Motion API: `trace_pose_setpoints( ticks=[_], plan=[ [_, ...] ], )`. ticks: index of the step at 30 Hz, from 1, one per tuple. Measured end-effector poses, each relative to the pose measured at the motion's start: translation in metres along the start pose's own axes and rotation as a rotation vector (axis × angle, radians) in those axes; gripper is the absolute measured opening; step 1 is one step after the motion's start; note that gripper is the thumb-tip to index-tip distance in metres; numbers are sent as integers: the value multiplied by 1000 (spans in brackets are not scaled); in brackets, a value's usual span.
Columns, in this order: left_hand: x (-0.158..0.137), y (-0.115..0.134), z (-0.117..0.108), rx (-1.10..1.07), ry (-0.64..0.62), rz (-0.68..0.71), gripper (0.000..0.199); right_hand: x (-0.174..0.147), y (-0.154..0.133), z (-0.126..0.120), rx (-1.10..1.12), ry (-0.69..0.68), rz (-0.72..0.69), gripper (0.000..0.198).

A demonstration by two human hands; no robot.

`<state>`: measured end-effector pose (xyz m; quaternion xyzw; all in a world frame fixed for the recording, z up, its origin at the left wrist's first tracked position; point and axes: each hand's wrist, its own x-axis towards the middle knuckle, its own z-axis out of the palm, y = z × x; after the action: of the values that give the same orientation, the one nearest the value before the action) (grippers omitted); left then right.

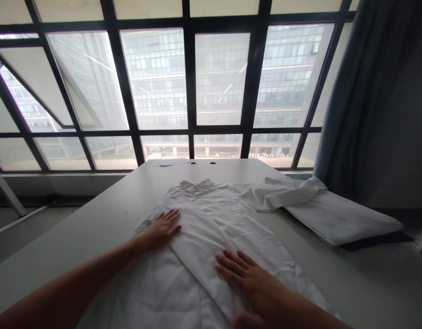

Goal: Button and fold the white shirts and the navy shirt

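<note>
A white shirt (211,219) lies spread on the white table (118,205), its collar toward the window and one sleeve (282,194) stretched out to the right. Fingers extended, my left hand (162,230) rests flat on the left part of the shirt. Lower down and to the right, my right hand (243,274) presses on the cloth with its fingers out. Neither hand holds anything. Between them a long diagonal fold runs down the front, and wrinkles cross the right side. The shirt's near end runs out of the picture.
On the right of the table lies a stack of folded white cloth (348,217) with a dark layer beneath; the sleeve's end rests on it. Some flat papers (166,162) and two round holes are at the far edge. A dark curtain (361,105) hangs beside the large window.
</note>
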<state>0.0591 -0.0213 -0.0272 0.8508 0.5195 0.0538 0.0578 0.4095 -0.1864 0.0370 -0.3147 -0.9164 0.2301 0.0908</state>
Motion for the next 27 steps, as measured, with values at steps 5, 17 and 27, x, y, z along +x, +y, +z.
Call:
trace_pose_setpoints(
  ticks=[5,17,27],
  plan=[
    [-1,-43,-20,59,-30,-181,63,-7,-7,0,-24,-55,26,80],
    [8,-65,-20,58,-34,-319,62,4,96,-101,-182,705,871,48],
    [6,-64,-19,51,18,-314,61,-38,184,-184,7,837,1266,64]
  ],
)
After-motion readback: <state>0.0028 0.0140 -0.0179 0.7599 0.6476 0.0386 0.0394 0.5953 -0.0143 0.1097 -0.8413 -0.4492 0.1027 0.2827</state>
